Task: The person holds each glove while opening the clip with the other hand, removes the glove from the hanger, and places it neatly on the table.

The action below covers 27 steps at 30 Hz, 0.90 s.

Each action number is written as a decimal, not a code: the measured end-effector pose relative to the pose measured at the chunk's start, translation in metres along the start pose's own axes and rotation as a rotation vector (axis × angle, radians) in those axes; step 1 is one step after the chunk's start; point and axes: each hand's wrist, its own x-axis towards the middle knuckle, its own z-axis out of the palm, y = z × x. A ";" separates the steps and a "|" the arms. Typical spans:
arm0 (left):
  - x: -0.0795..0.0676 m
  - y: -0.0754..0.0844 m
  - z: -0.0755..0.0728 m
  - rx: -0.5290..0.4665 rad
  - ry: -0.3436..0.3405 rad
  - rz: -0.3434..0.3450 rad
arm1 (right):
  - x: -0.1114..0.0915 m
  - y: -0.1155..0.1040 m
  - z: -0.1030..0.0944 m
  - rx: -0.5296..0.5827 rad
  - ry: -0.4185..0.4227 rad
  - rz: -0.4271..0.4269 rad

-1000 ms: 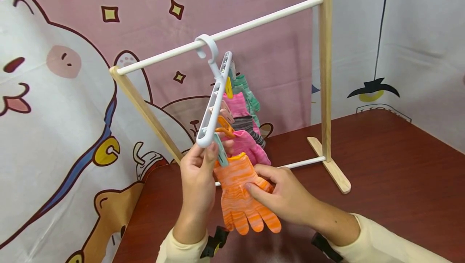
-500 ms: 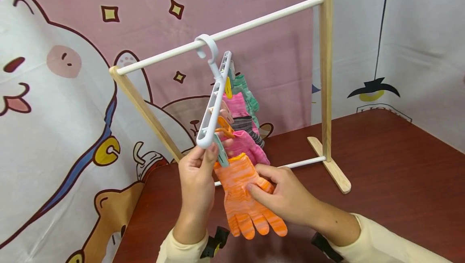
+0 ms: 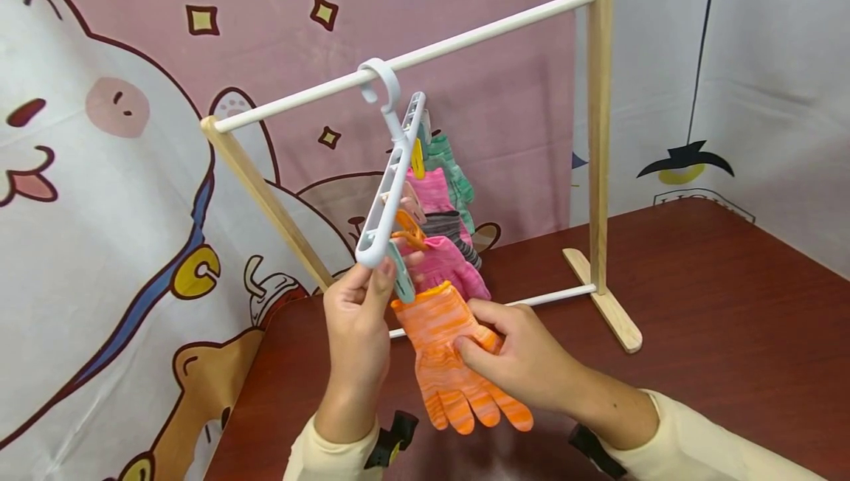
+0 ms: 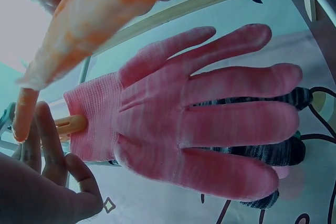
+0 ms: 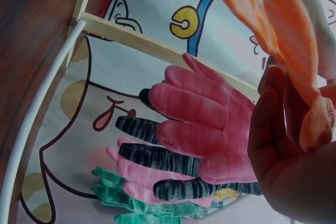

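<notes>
My left hand (image 3: 358, 333) pinches a pale green clothespin (image 3: 401, 274) at the near end of a white hanger (image 3: 392, 186). Thumb and index finger of my right hand (image 3: 524, 352) grip an orange knit glove (image 3: 441, 348) along its side, fingers pointing down. The glove's cuff is right at the lower tip of that clothespin. Just behind, an orange clothespin (image 4: 71, 124) holds a pink glove (image 4: 157, 114) by its cuff. In the right wrist view, the orange glove (image 5: 294, 35) rises from my right hand (image 5: 294, 177).
Farther along the hanger hang a black-and-grey glove (image 5: 157, 158), another pink glove (image 3: 430, 189) and a green glove (image 3: 454, 171). The hanger hooks over the white top bar (image 3: 485, 35) of a wooden rack (image 3: 599, 134) on a dark red table (image 3: 717, 304).
The orange glove's fingers have swung right, and its cuff sits slightly lower against the clothespin tip. Both hands have kept their grips, with the left shifting slightly left.
</notes>
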 end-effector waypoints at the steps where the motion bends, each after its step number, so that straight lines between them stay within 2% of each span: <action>1: 0.000 0.000 0.000 0.006 0.001 -0.004 | 0.000 0.000 0.000 -0.001 0.001 -0.002; 8: 0.000 0.001 0.000 0.031 0.002 -0.036 | -0.001 0.001 -0.001 0.015 0.001 0.007; 17: -0.002 0.001 -0.005 0.019 -0.027 0.003 | -0.001 0.001 -0.001 0.022 -0.002 0.013; 24: -0.004 -0.002 -0.011 0.054 -0.042 0.026 | -0.001 0.000 -0.001 0.018 0.004 0.008; 27: -0.005 -0.004 -0.014 0.073 -0.053 0.059 | -0.001 0.000 -0.001 0.029 0.001 0.004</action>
